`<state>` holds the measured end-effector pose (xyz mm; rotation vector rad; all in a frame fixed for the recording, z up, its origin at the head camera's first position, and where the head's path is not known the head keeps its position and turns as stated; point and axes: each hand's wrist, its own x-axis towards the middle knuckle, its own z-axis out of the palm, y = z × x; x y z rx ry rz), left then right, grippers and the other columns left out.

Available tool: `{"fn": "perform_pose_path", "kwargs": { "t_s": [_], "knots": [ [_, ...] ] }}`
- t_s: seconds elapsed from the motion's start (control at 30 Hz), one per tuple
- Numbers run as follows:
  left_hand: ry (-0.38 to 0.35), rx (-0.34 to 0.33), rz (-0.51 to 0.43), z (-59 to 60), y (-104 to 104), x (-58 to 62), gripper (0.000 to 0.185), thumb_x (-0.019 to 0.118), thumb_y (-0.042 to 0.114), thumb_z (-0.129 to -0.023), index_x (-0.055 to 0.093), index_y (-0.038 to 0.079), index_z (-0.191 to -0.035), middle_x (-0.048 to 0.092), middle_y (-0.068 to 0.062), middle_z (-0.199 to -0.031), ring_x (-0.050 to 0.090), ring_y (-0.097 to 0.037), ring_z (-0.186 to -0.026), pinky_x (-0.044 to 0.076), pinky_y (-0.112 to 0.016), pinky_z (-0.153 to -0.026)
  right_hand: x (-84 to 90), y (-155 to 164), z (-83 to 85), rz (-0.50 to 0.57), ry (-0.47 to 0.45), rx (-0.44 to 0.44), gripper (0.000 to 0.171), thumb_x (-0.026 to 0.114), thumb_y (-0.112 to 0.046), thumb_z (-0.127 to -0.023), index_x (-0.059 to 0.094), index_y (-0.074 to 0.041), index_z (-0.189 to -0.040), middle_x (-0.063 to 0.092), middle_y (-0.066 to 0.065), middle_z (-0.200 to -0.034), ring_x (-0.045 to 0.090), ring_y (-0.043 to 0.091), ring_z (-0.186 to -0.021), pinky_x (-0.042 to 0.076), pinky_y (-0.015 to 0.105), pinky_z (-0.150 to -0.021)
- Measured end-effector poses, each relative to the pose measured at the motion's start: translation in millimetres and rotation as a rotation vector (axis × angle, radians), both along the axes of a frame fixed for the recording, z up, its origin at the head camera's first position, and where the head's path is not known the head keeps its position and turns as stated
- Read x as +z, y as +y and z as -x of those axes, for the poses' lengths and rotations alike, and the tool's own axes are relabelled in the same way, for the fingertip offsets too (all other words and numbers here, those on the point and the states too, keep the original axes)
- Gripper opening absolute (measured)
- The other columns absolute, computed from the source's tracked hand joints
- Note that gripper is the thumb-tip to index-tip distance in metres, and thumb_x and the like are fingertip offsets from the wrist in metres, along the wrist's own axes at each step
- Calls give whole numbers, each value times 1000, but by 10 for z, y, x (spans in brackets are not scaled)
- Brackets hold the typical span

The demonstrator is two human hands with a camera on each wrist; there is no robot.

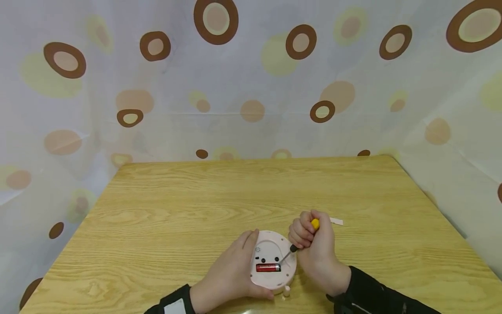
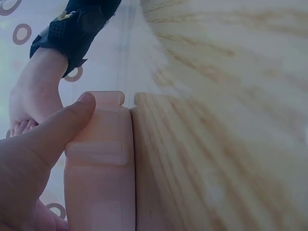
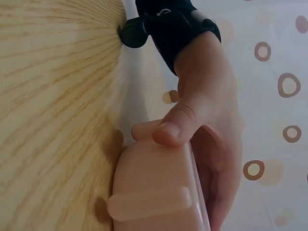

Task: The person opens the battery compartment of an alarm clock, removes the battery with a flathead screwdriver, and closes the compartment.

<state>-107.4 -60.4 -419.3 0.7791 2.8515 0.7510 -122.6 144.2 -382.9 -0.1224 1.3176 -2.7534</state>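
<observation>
clock [image 1: 272,259] face down near table [image 1: 251,192] front edge, left hand [image 1: 231,272] grasping its rim. right hand [image 1: 313,248] clenched round screwdriver [image 1: 302,240], tip at battery [image 1: 268,267]. looks mid-job: bay open, battery still seated.

Black sleeves [image 1: 376,294], bare hands
</observation>
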Motion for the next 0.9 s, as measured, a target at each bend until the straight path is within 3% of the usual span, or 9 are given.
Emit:
{"fn": "perform_pose_path", "kwargs": {
  "t_s": [0.43,0.73,0.9],
  "knots": [
    [-49,6,0,1,-8,9,139,97,67,-60,34,-1,-163,48,-17,-160,55,-29,-141,52,-45,-114,162,179,125,-43,68,72,51,11,-24,-112,27,-20,-64,21,-6,-57,7,20,-55,4,34,-61],
    [-60,5,-2,7,-10,15,140,97,68,-60,33,-1,-163,47,-17,-161,55,-30,-142,52,-46,-115,203,352,211,-326,139,24,48,20,-28,-116,29,-15,-70,19,2,-63,12,25,-57,11,40,-59],
    [-71,8,-4,3,-8,16,141,97,69,-60,32,-1,-164,46,-17,-162,55,-30,-142,52,-47,-115,181,433,228,-461,139,47,49,20,-33,-117,30,-12,-73,23,1,-63,18,27,-57,15,43,-56]
  ]
}}
